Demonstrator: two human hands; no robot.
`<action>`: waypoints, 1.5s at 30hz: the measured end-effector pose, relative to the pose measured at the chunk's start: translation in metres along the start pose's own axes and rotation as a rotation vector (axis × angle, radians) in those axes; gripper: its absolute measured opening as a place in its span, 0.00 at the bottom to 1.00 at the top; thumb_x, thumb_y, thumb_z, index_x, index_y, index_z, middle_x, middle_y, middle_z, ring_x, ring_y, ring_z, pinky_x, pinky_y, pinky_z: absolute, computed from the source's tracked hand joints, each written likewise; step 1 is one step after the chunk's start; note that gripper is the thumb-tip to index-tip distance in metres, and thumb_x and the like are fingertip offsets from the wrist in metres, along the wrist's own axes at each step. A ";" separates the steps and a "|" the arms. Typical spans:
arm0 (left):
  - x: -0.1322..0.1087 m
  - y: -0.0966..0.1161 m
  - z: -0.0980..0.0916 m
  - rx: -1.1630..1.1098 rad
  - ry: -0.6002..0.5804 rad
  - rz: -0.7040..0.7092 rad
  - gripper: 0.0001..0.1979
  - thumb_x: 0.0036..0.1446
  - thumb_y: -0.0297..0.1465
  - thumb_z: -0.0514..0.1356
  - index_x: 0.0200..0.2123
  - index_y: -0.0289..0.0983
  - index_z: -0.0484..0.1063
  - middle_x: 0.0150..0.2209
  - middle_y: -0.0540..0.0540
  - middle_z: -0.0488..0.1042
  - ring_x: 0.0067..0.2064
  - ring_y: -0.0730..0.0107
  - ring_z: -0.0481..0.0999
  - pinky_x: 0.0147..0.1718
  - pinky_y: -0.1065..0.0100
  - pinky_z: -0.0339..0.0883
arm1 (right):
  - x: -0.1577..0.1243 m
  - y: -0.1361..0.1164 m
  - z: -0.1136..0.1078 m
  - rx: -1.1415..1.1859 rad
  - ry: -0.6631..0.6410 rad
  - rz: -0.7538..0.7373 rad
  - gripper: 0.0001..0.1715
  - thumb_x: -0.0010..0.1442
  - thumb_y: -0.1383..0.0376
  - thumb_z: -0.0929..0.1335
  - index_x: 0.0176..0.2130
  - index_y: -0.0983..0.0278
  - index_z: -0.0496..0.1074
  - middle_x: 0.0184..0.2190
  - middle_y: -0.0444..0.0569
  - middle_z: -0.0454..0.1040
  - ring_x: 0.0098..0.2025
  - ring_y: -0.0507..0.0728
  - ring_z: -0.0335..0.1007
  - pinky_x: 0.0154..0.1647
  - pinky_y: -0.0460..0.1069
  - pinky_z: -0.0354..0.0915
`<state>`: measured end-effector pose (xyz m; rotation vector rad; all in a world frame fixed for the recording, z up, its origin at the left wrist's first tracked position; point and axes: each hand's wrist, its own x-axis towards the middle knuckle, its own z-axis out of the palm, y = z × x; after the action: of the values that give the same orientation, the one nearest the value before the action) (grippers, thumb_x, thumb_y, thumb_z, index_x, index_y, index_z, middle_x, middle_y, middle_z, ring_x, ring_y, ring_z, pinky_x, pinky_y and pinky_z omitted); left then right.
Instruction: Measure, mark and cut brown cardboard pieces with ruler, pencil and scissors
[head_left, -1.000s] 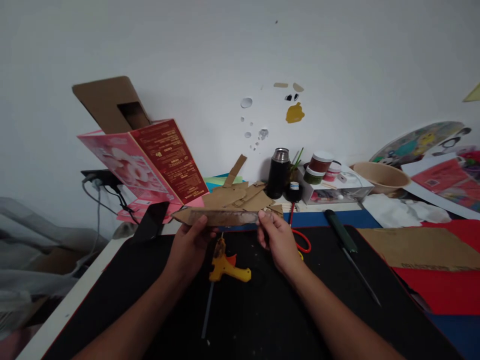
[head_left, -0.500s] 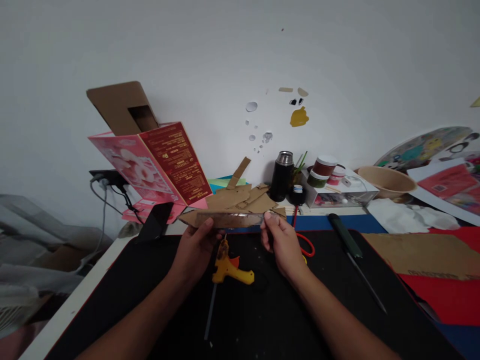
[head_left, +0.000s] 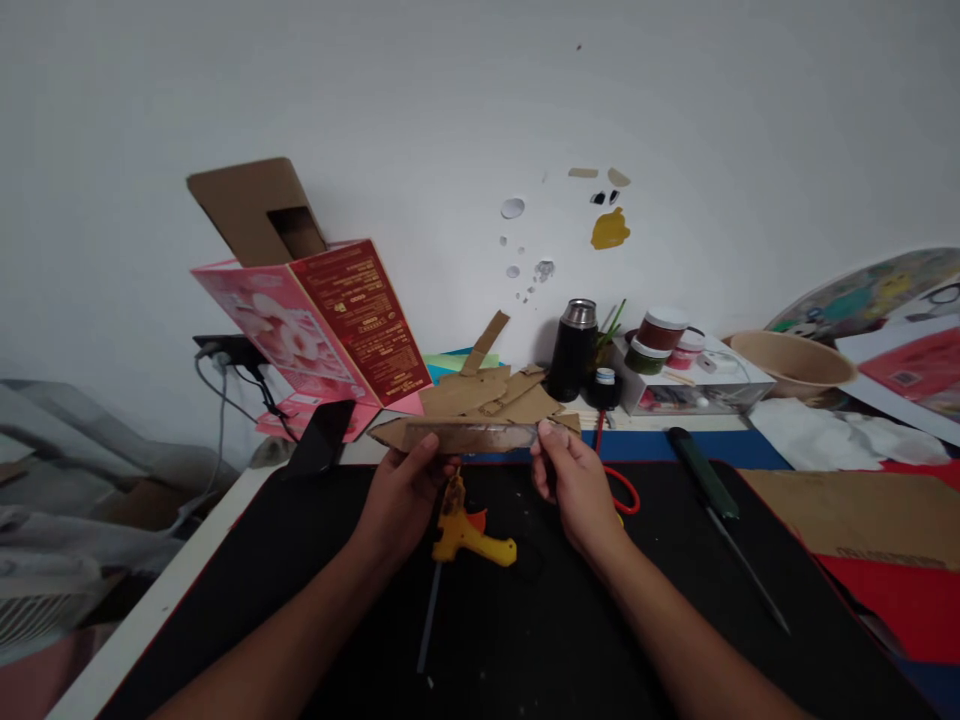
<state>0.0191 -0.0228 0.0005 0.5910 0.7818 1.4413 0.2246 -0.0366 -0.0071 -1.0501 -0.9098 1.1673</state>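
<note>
A narrow brown cardboard strip [head_left: 465, 437] with a shiny, see-through layer along it is held level above the black mat [head_left: 600, 640]. My left hand [head_left: 405, 490] grips it near its pointed left end, thumb on the front face and fingers behind. At the other end my right hand [head_left: 574, 480] pinches the clear layer between thumb and fingertips. Below the strip, between my hands, a yellow glue gun [head_left: 472, 535] lies on the mat with a glue stick [head_left: 429, 615] sticking out of its back. Red-handled scissors [head_left: 626, 492] lie partly hidden behind my right hand.
Cardboard scraps [head_left: 480, 390] are piled by the wall, beside a black flask [head_left: 574, 350]. A green-handled pointed tool [head_left: 705, 475] lies on the right. A pink and red box [head_left: 322, 330] stands at the back left, above a phone [head_left: 321, 438]. Paint jars [head_left: 661, 330] sit further right.
The whole scene has shifted slightly to the right in view as the camera turned. Both hands keep the same hold, and the strip's front face shows a little more.
</note>
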 end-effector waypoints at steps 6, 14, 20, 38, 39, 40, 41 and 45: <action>0.001 -0.002 -0.001 0.016 -0.022 0.011 0.24 0.41 0.35 0.85 0.39 0.37 0.81 0.34 0.48 0.85 0.30 0.69 0.83 0.29 0.73 0.78 | 0.000 -0.001 0.000 -0.009 0.013 0.001 0.35 0.57 0.33 0.76 0.30 0.61 0.72 0.16 0.39 0.66 0.17 0.50 0.57 0.17 0.46 0.51; 0.000 0.000 -0.001 0.029 -0.034 0.021 0.24 0.42 0.35 0.85 0.40 0.37 0.81 0.35 0.47 0.85 0.30 0.69 0.83 0.29 0.72 0.77 | -0.001 -0.002 0.002 0.000 0.034 0.019 0.37 0.54 0.32 0.77 0.30 0.61 0.73 0.16 0.39 0.66 0.17 0.50 0.57 0.17 0.45 0.50; -0.002 0.002 0.002 0.028 -0.020 0.027 0.26 0.38 0.35 0.86 0.39 0.36 0.82 0.34 0.48 0.85 0.30 0.69 0.83 0.29 0.73 0.78 | 0.000 -0.001 0.001 0.006 0.035 0.019 0.38 0.53 0.32 0.78 0.29 0.61 0.72 0.15 0.39 0.66 0.16 0.50 0.57 0.17 0.44 0.50; -0.001 0.000 0.003 0.022 -0.001 0.026 0.26 0.36 0.35 0.87 0.36 0.35 0.82 0.32 0.49 0.85 0.28 0.71 0.82 0.27 0.74 0.78 | 0.000 0.000 0.001 0.002 0.041 0.007 0.37 0.54 0.32 0.77 0.30 0.61 0.72 0.16 0.39 0.66 0.16 0.50 0.57 0.17 0.44 0.51; -0.001 0.000 0.003 0.022 0.001 0.024 0.26 0.36 0.34 0.87 0.36 0.35 0.82 0.31 0.48 0.85 0.28 0.71 0.82 0.27 0.74 0.78 | 0.000 0.000 0.001 0.003 0.038 0.004 0.37 0.54 0.32 0.77 0.30 0.61 0.72 0.15 0.38 0.66 0.16 0.50 0.57 0.17 0.44 0.51; -0.001 0.000 0.003 0.021 0.002 0.022 0.26 0.36 0.34 0.87 0.36 0.35 0.82 0.31 0.48 0.85 0.27 0.71 0.82 0.27 0.74 0.78 | 0.000 0.000 0.001 0.005 0.035 0.000 0.37 0.55 0.32 0.77 0.30 0.61 0.72 0.15 0.38 0.66 0.16 0.50 0.57 0.17 0.45 0.51; -0.001 0.000 0.003 0.019 0.003 0.021 0.26 0.36 0.34 0.87 0.36 0.35 0.81 0.30 0.48 0.85 0.27 0.71 0.82 0.27 0.74 0.78 | 0.001 0.001 0.001 0.006 0.034 -0.003 0.37 0.55 0.32 0.77 0.30 0.61 0.72 0.15 0.38 0.66 0.16 0.50 0.57 0.17 0.45 0.51; 0.000 0.000 0.003 0.005 0.008 0.017 0.27 0.34 0.33 0.87 0.36 0.35 0.81 0.30 0.49 0.85 0.27 0.71 0.82 0.26 0.75 0.78 | 0.001 0.002 0.001 0.003 0.035 -0.003 0.36 0.56 0.32 0.76 0.30 0.61 0.71 0.15 0.38 0.66 0.16 0.50 0.57 0.17 0.45 0.51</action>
<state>0.0213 -0.0228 0.0026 0.5969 0.7890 1.4581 0.2234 -0.0355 -0.0085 -1.0631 -0.8815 1.1439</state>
